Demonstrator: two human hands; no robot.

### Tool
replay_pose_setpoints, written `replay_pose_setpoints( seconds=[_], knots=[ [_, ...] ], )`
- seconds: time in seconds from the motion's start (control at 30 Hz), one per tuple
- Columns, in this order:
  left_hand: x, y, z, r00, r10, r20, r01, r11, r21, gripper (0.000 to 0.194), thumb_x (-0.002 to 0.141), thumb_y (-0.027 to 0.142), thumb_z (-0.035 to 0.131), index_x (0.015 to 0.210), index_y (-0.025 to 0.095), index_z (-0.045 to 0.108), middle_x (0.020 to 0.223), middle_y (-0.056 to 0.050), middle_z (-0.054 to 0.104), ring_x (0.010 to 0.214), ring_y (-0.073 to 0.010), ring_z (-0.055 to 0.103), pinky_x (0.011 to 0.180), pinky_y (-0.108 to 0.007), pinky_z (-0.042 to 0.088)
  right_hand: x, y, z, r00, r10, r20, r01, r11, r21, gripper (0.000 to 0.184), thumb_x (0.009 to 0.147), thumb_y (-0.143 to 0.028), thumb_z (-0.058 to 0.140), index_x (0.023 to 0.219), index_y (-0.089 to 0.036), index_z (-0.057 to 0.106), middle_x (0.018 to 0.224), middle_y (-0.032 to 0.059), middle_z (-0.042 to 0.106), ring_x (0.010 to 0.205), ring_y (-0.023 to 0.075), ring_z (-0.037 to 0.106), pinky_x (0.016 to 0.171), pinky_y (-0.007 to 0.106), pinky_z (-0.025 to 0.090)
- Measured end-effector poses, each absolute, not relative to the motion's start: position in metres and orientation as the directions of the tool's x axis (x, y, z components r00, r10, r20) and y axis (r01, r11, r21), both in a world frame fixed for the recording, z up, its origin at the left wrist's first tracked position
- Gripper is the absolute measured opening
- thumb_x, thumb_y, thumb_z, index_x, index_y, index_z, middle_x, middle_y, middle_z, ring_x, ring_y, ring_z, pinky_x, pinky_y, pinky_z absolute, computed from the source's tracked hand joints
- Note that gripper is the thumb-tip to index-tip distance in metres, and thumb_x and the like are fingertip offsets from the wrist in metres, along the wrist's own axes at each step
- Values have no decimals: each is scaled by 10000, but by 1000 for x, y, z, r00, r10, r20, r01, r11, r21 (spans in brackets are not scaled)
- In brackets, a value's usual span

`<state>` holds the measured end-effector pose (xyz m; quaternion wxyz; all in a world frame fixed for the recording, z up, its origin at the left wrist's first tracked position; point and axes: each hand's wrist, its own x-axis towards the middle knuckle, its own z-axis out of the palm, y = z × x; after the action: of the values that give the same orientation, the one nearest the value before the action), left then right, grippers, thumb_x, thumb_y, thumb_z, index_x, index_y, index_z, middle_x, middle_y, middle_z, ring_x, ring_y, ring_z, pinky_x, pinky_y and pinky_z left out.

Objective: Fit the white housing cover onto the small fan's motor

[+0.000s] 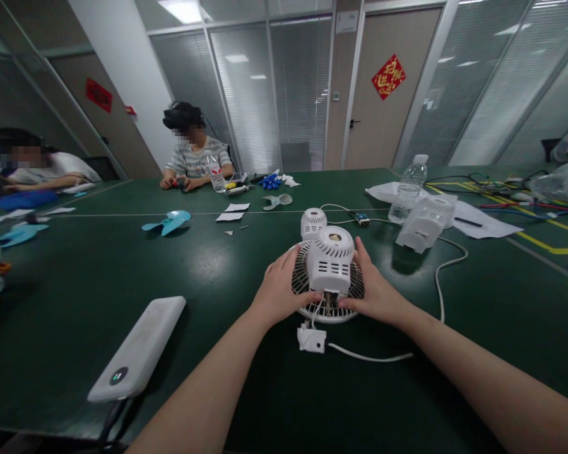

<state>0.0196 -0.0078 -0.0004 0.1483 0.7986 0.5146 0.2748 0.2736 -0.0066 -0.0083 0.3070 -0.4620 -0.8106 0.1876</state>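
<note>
A small white fan lies face down on the green table, its round grille [334, 318] below and its vented motor housing [332, 261] on top. My left hand [280, 285] grips its left side, the thumb at the lower edge of the housing. On the right side my right hand [373, 289] holds it likewise, with the thumb near the housing's bottom. Some fingers are hidden behind the fan. A thin white wire runs from the housing to a small white plastic part [311, 339] in front. Just behind stands another white vented housing [313, 221].
A white power bank [139, 350] lies at the left. To the right are a white plastic casing [426, 222], a water bottle [413, 180] and a paper sheet [485, 221]. Blue fan blades [168, 222] and a small circuit board [362, 219] lie farther back. A co-worker [196, 151] sits opposite.
</note>
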Motion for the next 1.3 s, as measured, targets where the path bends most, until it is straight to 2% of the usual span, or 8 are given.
replay_pose_setpoints(
  seconds=[0.13,0.37,0.6,0.73,0.87,1.0,1.17,1.3],
  knots=[
    [17,-7,1,323,907,271,749,-420,513,1001,718,537,678,1502,228,138,1565,-104,249,1432,-328,242,1159,-539,228,273,-3,-8,-420,860,291,598,503,-623,1328,641,-492,792,1501,-263,-193,1505,161,333,1384,418,282,1106,688,179],
    [20,-8,-2,421,872,248,750,-489,445,1001,732,588,644,1506,243,111,1577,-85,227,1450,-305,211,1193,-549,124,275,-3,-5,-447,859,249,484,466,-741,1237,672,-427,801,1520,-271,-86,1485,147,373,1377,358,335,1137,618,219],
    [20,-11,0,417,873,252,736,-487,471,1057,704,615,657,1510,224,97,1563,-110,260,1432,-336,253,1178,-560,185,277,-2,-4,-483,839,249,440,479,-760,1136,685,-468,793,1509,-258,40,1480,136,379,1368,316,367,1147,554,260],
    [19,-12,2,464,839,284,700,-544,464,1085,676,615,679,1506,223,101,1560,-115,266,1421,-343,276,1177,-564,178,278,-4,-4,-527,814,243,441,507,-740,1116,699,-457,781,1509,-256,40,1496,127,352,1374,315,353,1149,546,256],
    [19,-9,-1,472,829,300,687,-559,465,1095,668,613,686,1505,204,110,1553,-136,274,1414,-347,289,1169,-571,185,274,-7,-4,-513,818,260,520,537,-664,1058,703,-499,755,1502,-243,110,1530,130,271,1400,351,281,1152,575,206],
    [19,-9,-2,461,831,312,681,-556,477,1094,668,609,686,1507,207,112,1547,-137,287,1406,-349,305,1168,-575,186,268,-8,-6,-476,838,267,607,533,-590,1115,648,-556,773,1498,-225,131,1519,146,279,1400,377,255,1140,601,188],
    [18,-10,-1,458,832,312,676,-554,486,1087,667,610,688,1506,210,123,1547,-132,288,1409,-345,299,1170,-571,190,267,-7,-5,-455,854,253,608,505,-612,988,659,-496,776,1453,-237,248,1498,130,326,1394,362,280,1139,596,195],
    [18,-10,0,461,832,308,679,-555,481,1075,671,607,688,1502,203,138,1546,-139,289,1403,-346,310,1165,-584,187,267,-7,-1,-471,839,274,579,528,-622,976,644,-435,797,1439,-224,272,1480,130,359,1371,345,332,1139,579,220]
  ],
)
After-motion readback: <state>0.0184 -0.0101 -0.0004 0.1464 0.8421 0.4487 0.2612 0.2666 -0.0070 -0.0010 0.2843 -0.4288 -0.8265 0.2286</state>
